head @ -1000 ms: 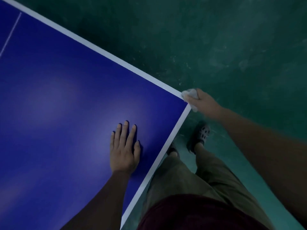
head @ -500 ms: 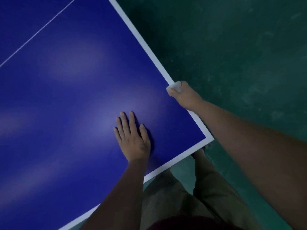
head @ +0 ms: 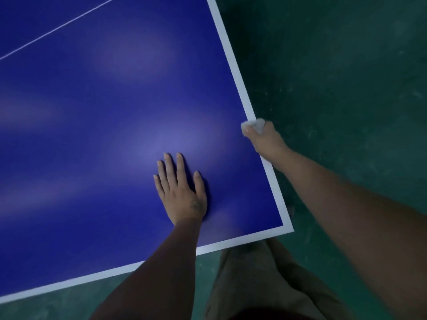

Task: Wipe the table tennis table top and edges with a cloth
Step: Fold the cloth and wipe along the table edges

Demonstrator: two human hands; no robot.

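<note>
Running away from the person toward the top of the view, the white edge band (head: 231,58) of the table tennis table (head: 92,116) sets the long axis for the coming stroke. The right hand (head: 266,143) is on it, some way past the near corner, fingers curled round a small, crumpled whitish cloth (head: 256,125) pressed to the rim — far nearer that edge than the left hand (head: 181,195), which lies flat with fingers straight on the smooth, glossy blue top, likely as a brace. Soft cloth on a hard, straight rim should slide easily along the band.
</note>
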